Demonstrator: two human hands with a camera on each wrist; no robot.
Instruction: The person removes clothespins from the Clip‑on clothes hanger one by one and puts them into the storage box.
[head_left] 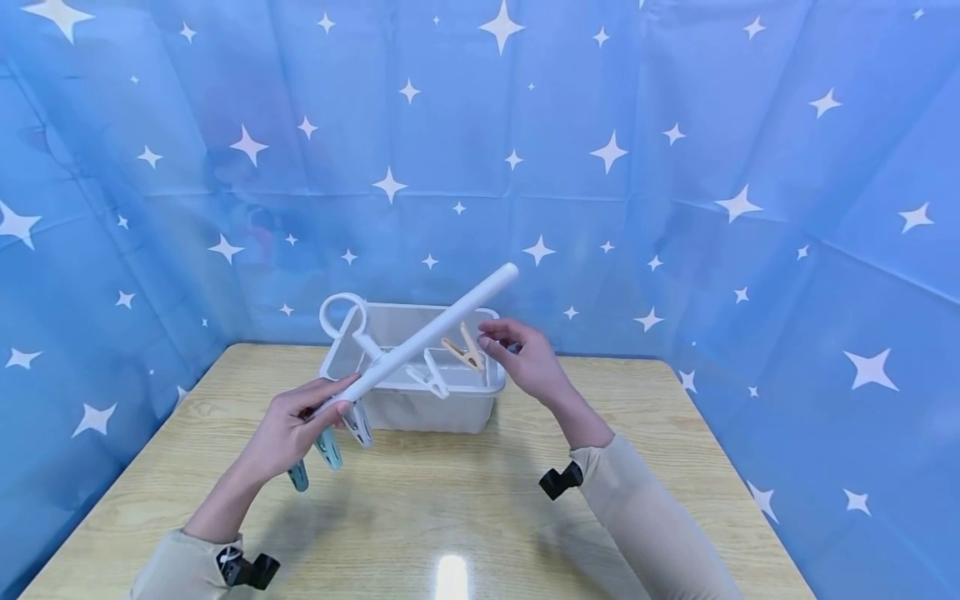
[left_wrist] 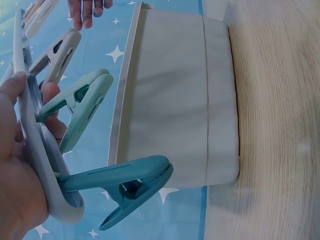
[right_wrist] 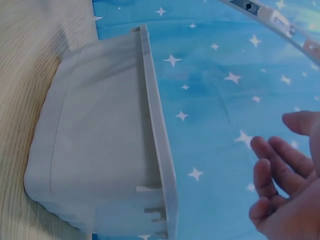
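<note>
My left hand (head_left: 288,429) grips the lower left end of a white clip hanger (head_left: 438,327), its bar slanting up to the right and its round hook (head_left: 344,295) at the upper left. Along the bar hang a dark teal clip (left_wrist: 117,175), a light green clip (left_wrist: 82,100), a grey clip (left_wrist: 67,52), a white clip (head_left: 431,379) and a peach clip (head_left: 467,357). Beside the peach clip is my right hand (head_left: 528,358), fingers loosely bent, thumb apart from them, nothing between them in the right wrist view.
A light grey plastic basket (head_left: 427,412) stands behind and below the hanger on a wooden table (head_left: 420,508). Blue curtains (head_left: 450,125) with white stars enclose the table at the back and both sides.
</note>
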